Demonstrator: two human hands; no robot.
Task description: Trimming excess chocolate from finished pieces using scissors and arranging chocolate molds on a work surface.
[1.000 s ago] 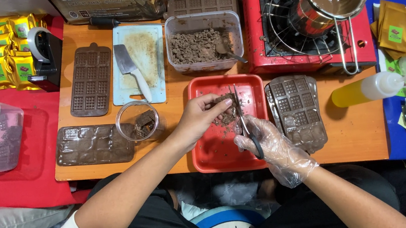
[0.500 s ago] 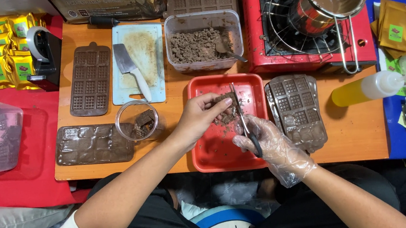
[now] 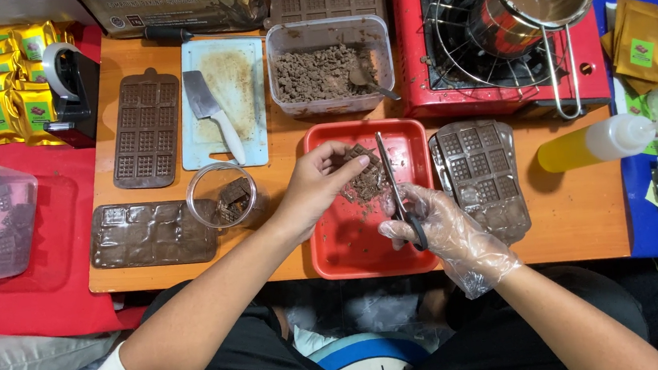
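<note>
One chocolate piece [image 3: 360, 160] is held over the one red tray [image 3: 343, 248], pinched in the fingertips of the bare left hand [image 3: 315, 188], forearm angled in from lower left. The gloved right hand [image 3: 446, 230] has its fingers through the handles of one pair of scissors [image 3: 393, 187], blades up beside the piece. Nearby stand two dark empty moulds [image 3: 147, 128], two filled moulds [image 3: 482, 170], one tub of crumbs [image 3: 330, 68] and one glass jar [image 3: 221, 195].

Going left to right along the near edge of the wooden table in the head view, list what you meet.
Filled dark chocolate mould → round clear container → left hand holding a chocolate piece → red tray → scissors in the gloved right hand → clear mould → yellow squeeze bottle.
</note>
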